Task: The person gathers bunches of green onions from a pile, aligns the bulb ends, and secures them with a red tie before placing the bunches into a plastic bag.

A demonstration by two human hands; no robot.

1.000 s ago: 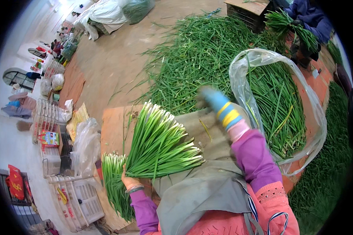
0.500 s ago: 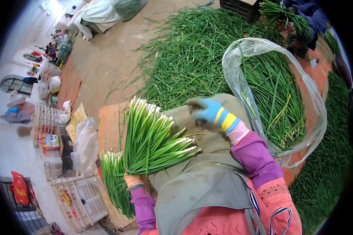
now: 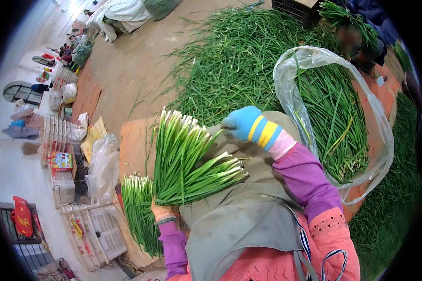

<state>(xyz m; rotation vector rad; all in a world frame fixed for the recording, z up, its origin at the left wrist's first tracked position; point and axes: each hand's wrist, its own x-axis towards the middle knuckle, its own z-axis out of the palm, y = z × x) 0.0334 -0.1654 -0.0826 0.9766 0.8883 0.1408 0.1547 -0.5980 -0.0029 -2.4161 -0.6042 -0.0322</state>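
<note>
A thick, fanned bunch of garlic chives (image 3: pixel 187 159), with white root ends pointing up and to the right, lies across my lap. My left hand (image 3: pixel 163 210), in an orange glove, is closed around its lower green part. My right hand (image 3: pixel 244 124) wears a blue glove with yellow bands and dark fingertips. It is at the upper right edge of the bunch, fingers pinched together on the end of one chive stalk (image 3: pixel 215 136) that sticks out. A second bundle of chives (image 3: pixel 138 210) rests on the board beside my left hand.
An open clear plastic bag (image 3: pixel 286 89) holding chives stands at my right. Loose chives (image 3: pixel 229 61) are heaped ahead on the floor. White plastic crates (image 3: pixel 98 234) stand at left. Another person (image 3: pixel 370 23) holds chives at the far right, near a dark crate (image 3: pixel 295 11).
My right hand has come left and slightly down to the bunch's edge, its blurred fingers now closed on a stalk. My left hand keeps its hold; the view has shifted slightly.
</note>
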